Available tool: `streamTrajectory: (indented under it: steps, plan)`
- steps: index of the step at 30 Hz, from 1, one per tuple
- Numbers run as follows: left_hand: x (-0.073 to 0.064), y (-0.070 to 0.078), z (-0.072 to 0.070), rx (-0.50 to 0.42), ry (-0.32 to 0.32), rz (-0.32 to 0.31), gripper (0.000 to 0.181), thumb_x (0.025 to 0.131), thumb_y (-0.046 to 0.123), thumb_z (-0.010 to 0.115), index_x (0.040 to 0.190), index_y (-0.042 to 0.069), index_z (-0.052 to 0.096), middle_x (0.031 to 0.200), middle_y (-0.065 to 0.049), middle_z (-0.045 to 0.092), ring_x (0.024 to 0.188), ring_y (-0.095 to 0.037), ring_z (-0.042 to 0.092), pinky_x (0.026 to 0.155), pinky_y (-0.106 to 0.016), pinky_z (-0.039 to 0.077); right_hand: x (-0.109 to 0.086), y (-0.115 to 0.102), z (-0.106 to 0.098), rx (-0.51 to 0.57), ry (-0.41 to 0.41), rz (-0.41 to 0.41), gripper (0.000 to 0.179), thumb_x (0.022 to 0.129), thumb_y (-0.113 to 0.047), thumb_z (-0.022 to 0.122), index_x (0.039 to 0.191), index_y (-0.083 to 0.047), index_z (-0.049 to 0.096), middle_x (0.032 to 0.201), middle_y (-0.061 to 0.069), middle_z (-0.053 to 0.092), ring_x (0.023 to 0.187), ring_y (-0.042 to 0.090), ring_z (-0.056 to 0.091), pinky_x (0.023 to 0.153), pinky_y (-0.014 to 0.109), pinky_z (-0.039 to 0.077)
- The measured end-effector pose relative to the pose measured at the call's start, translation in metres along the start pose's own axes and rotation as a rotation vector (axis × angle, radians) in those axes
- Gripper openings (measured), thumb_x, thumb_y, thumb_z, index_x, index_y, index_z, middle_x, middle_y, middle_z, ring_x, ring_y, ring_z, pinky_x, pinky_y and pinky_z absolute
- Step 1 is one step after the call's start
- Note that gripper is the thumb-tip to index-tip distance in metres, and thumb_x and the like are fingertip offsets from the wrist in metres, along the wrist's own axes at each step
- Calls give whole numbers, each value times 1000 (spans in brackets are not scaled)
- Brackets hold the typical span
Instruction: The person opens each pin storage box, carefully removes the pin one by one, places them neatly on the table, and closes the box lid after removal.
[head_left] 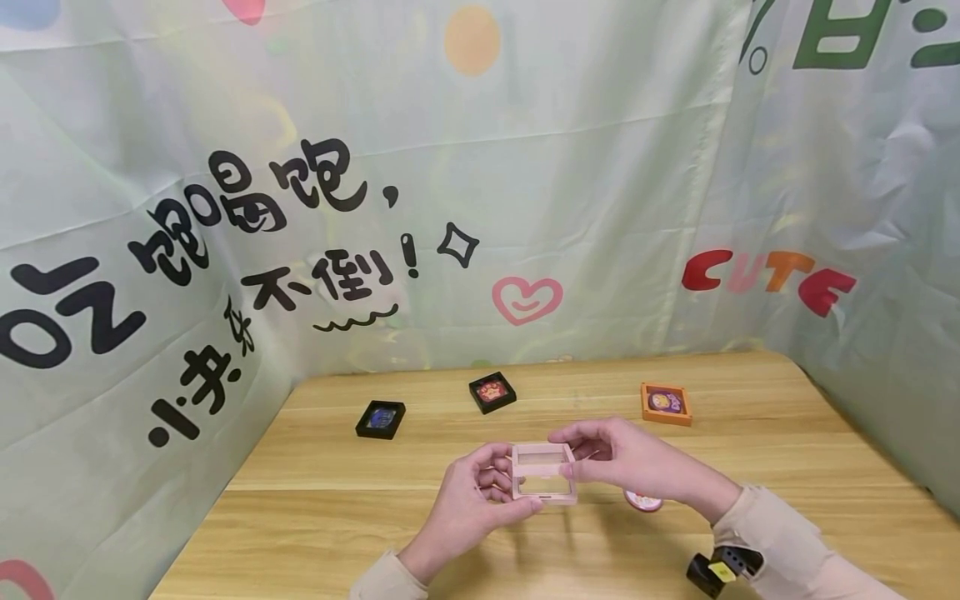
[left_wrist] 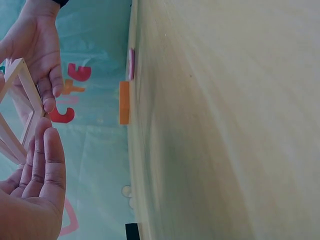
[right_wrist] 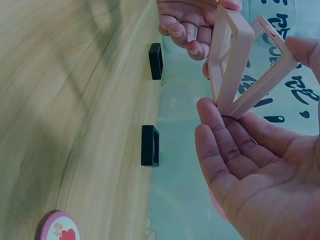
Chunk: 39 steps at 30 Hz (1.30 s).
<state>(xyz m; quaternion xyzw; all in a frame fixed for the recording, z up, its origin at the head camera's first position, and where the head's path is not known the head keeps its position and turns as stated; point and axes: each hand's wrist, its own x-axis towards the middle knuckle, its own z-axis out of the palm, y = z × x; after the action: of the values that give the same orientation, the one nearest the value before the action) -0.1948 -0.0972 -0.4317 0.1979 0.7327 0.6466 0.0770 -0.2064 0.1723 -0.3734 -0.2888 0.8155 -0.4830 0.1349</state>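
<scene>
A small square pink display frame with a clear window is held above the wooden table by both hands. Its two hinged halves stand apart in a V, joined along one edge, as the right wrist view shows. My left hand grips the left side, thumb along the lower edge. On the other side my right hand pinches the frame, its thumb at one half and fingertips near the hinged edge. A round badge with a pink rim lies on the table below my right hand, partly hidden by it.
Two black frames, one with a blue insert and one with a red insert, lie toward the back of the table. An orange frame lies back right. Printed curtains enclose the back and sides.
</scene>
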Motion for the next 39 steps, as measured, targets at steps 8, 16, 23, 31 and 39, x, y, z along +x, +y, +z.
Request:
streamTrajectory:
  steps: [8,16,23,31,39]
  plan:
    - [0,0,0,-5,3,-3,58,82,10,92,133,0,66,105,-2,69,82,-7,69,77,-19,65,-1,0,2,-13,14,-17,57,98,-26,78,140,9,62,113,9,75,99,13,72,85,21,62]
    - [1,-1,0,3,19,-4,56,83,11,91,132,-1,67,105,-3,68,84,-8,70,77,-18,64,-1,2,3,-57,23,-66,58,97,-28,80,139,8,63,117,7,75,102,7,70,90,21,62]
    - [1,-2,0,9,28,-12,55,83,12,91,131,-1,67,108,-15,69,84,-8,70,77,-18,64,-1,2,5,-79,26,-77,57,97,-29,80,139,5,64,115,5,74,100,7,69,89,22,61]
    - [0,-2,0,17,36,-20,56,83,14,92,131,-2,67,108,-15,72,83,-7,69,76,-18,63,-2,3,6,-97,31,-90,57,97,-28,80,140,5,64,117,5,74,101,6,68,93,26,63]
    - [-1,-1,0,44,45,-9,55,82,16,92,129,-1,69,102,-5,74,82,-9,71,76,-19,64,-2,3,7,-100,39,-102,55,96,-27,80,138,5,64,116,6,73,100,5,68,93,26,63]
